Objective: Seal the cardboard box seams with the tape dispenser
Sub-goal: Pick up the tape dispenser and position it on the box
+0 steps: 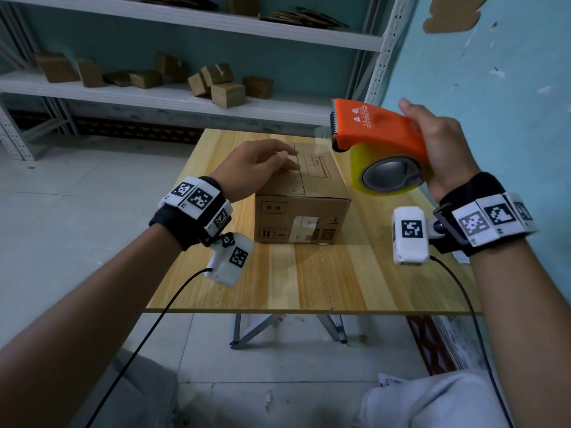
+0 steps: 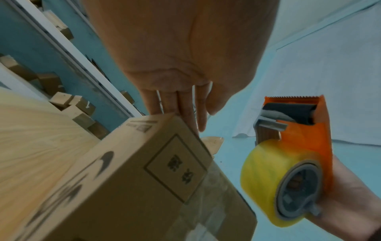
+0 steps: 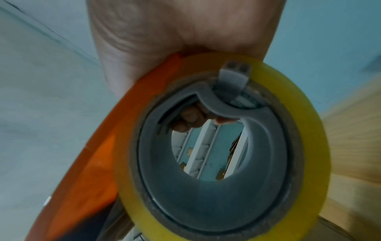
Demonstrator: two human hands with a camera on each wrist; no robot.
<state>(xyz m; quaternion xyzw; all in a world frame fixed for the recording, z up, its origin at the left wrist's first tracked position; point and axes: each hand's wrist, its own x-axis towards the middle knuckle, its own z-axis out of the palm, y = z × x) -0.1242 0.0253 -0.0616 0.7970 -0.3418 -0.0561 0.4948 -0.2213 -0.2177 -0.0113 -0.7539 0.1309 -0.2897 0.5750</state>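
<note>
A closed brown cardboard box [image 1: 304, 200] [image 2: 132, 176] with printed marks sits on the wooden table [image 1: 309, 279]. My left hand [image 1: 262, 168] [image 2: 185, 91] lies flat on the box's top near its left edge, fingers straight. My right hand [image 1: 438, 149] [image 3: 175, 37] grips the orange tape dispenser [image 1: 380, 131] [image 2: 305, 137] [image 3: 98, 154], held in the air to the right of and above the box. Its yellowish tape roll [image 1: 389, 171] [image 2: 272, 179] [image 3: 226, 154] faces me and the toothed blade points up and left. Clear tape shows along the box's near face in the left wrist view.
A metal shelf rack [image 1: 185, 97] stands behind the table with several small cardboard boxes [image 1: 225, 88] on it. A blue wall [image 1: 494, 72] runs close on the right. The table's near edge [image 1: 309, 311] lies in front of my knees; grey floor lies to the left.
</note>
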